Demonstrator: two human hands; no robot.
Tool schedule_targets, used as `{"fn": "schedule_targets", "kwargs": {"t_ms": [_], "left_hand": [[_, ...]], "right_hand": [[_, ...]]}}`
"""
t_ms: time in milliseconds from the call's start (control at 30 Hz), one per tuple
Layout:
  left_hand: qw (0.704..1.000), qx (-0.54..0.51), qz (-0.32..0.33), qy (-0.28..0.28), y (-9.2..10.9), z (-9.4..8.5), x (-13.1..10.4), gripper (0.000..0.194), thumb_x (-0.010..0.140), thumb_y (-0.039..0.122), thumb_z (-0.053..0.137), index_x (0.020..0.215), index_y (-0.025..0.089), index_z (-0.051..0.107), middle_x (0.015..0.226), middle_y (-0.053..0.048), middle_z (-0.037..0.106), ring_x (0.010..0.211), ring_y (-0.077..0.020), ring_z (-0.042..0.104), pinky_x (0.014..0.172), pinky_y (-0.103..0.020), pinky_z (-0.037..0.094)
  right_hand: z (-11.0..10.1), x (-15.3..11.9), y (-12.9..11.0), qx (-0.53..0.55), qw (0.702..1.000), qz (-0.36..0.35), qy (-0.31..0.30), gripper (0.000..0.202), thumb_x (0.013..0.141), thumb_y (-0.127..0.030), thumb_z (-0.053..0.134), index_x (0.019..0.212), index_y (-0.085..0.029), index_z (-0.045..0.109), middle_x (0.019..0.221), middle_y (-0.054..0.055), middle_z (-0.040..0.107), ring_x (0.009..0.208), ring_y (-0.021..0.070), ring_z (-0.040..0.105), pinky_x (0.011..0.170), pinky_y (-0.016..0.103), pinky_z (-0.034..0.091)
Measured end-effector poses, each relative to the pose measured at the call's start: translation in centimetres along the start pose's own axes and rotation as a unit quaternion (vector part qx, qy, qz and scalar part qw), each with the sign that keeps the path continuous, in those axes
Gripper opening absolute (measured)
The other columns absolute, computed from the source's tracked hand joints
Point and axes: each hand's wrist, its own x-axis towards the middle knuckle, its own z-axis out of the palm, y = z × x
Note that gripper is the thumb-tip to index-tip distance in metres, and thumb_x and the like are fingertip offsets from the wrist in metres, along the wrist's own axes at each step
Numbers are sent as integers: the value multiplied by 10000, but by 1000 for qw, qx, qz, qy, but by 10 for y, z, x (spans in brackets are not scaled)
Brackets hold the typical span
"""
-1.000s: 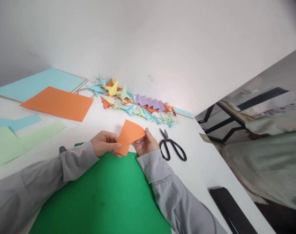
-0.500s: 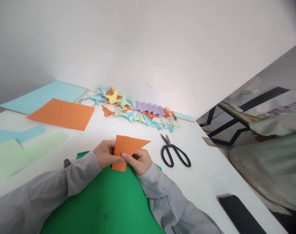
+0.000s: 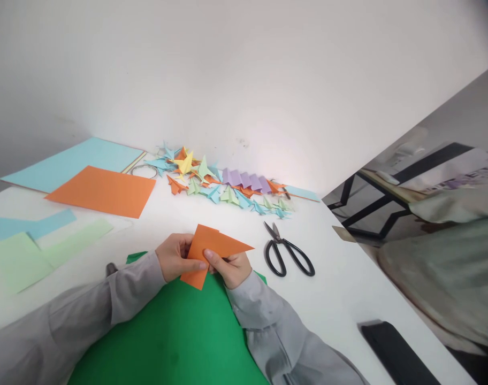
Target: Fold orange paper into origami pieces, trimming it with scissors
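Observation:
Between my two hands is a partly folded piece of orange paper [image 3: 206, 241], with a pointed flap reaching to the right and a straight end hanging low. My left hand [image 3: 175, 258] pinches its left edge, thumb on top and fingers behind. My right hand [image 3: 231, 267] grips the lower middle, its thumb pressed on the paper close to the left thumb. The fingers under the paper are partly hidden. To the right of my right hand lie black-handled scissors [image 3: 283, 250], blades slightly apart and pointing away from me.
Folded paper shapes [image 3: 228, 187] in several colours lie along the wall. At the left are an orange sheet [image 3: 103, 191], a blue sheet [image 3: 73, 163], green paper pieces [image 3: 19, 259] and a wire coil [image 3: 144, 171]. A black flat object [image 3: 396, 350] rests near the right edge. Another person's clothing [image 3: 444, 272] shows beyond.
The orange paper has turned slightly clockwise in my hands, its point now lower and further right. Both hands keep hold of it. The scissors and other papers have stayed put.

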Motion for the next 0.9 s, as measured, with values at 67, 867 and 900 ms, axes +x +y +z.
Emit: {"fn": "schedule_targets", "kwargs": {"t_ms": [67,867,900], "left_hand": [[1000,-5,5,-7,0,0,0,233,614,233,735,786,115,632,693,-54,683,690,-169,639,702,-310,506],[994,95,-51,35,-3,1,-4,330,643,373,695,809,100,611,602,-16,628,398,-86,532,332,-176,426],[994,90,-46,34,-3,2,-4,335,638,364,700,824,97,619,640,-27,640,422,-92,544,340,-182,436]], "right_hand": [[0,0,0,3,1000,0,3,422,739,-436,607,412,-176,543,378,-19,478,370,84,431,403,229,340],[-2,1,0,43,998,34,8,308,683,-431,665,545,-160,615,439,-12,547,386,77,455,375,203,341],[-1,1,0,42,999,31,5,313,686,-436,661,544,-161,616,444,-10,550,390,77,456,379,205,347]]}}
